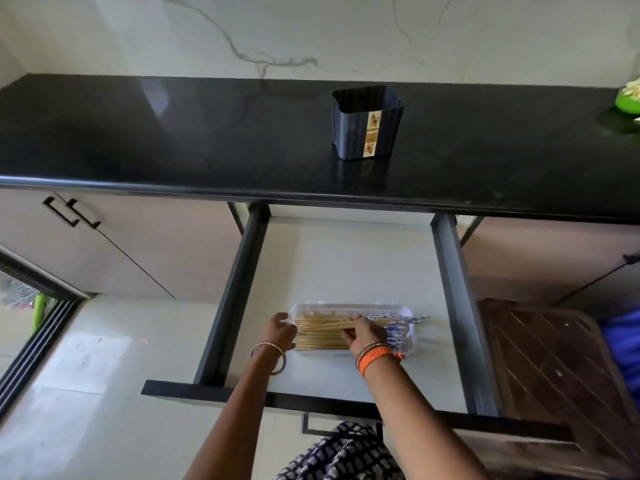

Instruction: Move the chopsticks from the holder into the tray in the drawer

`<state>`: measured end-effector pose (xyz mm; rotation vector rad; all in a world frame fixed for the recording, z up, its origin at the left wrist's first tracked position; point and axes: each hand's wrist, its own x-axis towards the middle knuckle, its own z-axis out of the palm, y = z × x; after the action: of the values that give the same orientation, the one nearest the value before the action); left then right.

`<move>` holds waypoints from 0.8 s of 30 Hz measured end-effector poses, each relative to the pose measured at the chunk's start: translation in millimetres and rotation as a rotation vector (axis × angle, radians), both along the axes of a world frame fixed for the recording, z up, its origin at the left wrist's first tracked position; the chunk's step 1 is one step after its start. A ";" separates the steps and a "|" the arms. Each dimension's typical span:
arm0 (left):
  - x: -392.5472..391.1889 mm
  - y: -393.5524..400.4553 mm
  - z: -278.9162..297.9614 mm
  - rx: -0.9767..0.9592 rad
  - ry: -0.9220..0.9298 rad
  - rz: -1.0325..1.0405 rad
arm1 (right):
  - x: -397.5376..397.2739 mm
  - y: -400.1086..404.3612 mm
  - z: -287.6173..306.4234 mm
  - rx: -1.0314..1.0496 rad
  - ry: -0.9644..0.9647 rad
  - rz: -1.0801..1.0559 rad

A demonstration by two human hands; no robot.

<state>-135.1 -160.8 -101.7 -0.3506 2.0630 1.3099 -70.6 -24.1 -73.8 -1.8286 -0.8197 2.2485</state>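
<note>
A dark ribbed holder [367, 123] with a gold label stands on the black countertop; no chopsticks show above its rim. In the pulled-out drawer [346, 265] lies a clear plastic tray [410, 315] filled with several wooden chopsticks [320, 329] laid sideways, their blue-and-white patterned ends to the right. My left hand [282, 332] rests against the tray's left end, touching the chopstick tips. My right hand [363, 336] lies flat on top of the chopsticks near the middle, fingers spread over them.
The black countertop [173, 133] overhangs the drawer's back. A green object [628, 98] sits at the counter's far right. A brown wooden piece [554, 368] stands right of the drawer. Cabinet doors with black handles [71, 213] are on the left.
</note>
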 end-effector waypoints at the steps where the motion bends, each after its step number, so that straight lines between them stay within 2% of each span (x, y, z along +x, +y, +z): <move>1: -0.8 0.2 -3.3 -0.007 0.006 -0.002 | -1.6 -3.6 -2.5 -0.002 -0.007 0.011; 8: -2.1 -4.0 -14.2 -0.018 0.060 -0.010 | -17.7 -17.8 -21.6 -0.007 -0.077 0.100; 13: -4.1 -8.1 -21.1 -0.007 0.069 -0.029 | -23.5 -13.4 -21.2 -0.071 -0.039 0.192; 18: -4.1 -13.6 -30.6 -0.042 0.046 -0.034 | -15.4 -4.4 -17.8 -0.061 -0.011 0.185; 20: -5.9 -11.9 -34.8 -0.025 0.023 -0.043 | -11.8 0.3 -17.2 0.067 -0.028 0.236; 21: -6.5 -10.4 -36.5 -0.020 0.011 -0.051 | -10.4 3.3 -17.0 0.198 -0.068 0.311; 22: -6.5 -8.7 -36.4 -0.023 0.000 -0.057 | -10.2 7.2 -18.2 0.382 -0.125 0.431; 24: -5.1 -7.2 -38.3 -0.030 -0.010 -0.055 | -9.5 13.9 -20.7 0.793 -0.179 0.802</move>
<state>-140.2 -168.0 -140.0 -0.3109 2.0718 1.2431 -80.0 -10.2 -94.5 -1.4205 -2.3722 1.5891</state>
